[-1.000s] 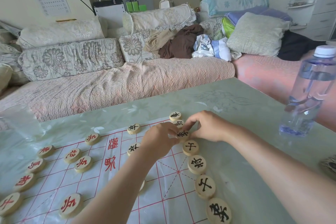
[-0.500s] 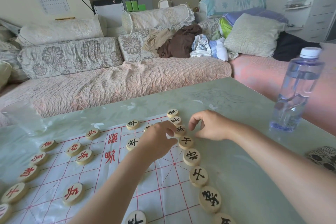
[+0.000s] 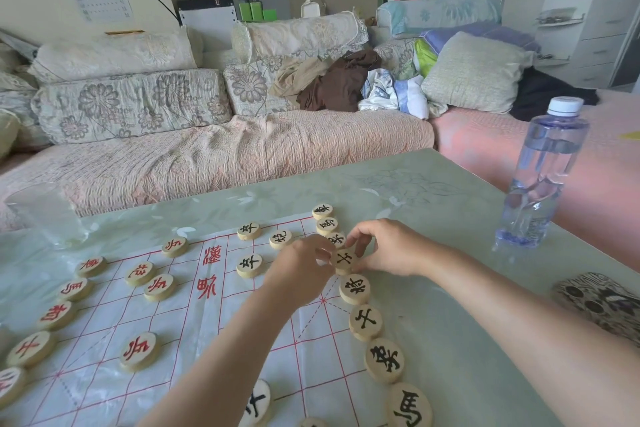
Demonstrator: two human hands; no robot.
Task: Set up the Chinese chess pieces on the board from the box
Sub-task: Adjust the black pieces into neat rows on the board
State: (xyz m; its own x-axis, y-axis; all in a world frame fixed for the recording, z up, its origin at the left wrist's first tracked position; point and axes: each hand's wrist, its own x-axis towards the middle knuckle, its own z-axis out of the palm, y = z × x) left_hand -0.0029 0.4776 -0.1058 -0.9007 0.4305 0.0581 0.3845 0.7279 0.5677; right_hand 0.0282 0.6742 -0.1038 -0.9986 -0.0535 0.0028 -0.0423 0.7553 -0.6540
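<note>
Where hands [image 3: 301, 267] [image 3: 388, 246] pinch, piece [image 3: 343, 258] edges hidden.

Bare surface [image 3: 446, 218] runs between the column of black-lettered pieces [image 3: 366, 322] along the right edge of the board [image 3: 194, 340] and the water bottle [image 3: 540, 180], upright near the far right edge. A patterned object [image 3: 602, 302] lies at the right edge, nearer in. A clear cup [image 3: 45, 215] stands at far left. Red-lettered pieces [image 3: 140, 350] dot the board's left side; open squares lie down its middle. The left hand [image 3: 301, 270] and right hand [image 3: 391, 246] meet at one black-lettered piece [image 3: 344, 258], forearms crossing the near board and surface.
</note>
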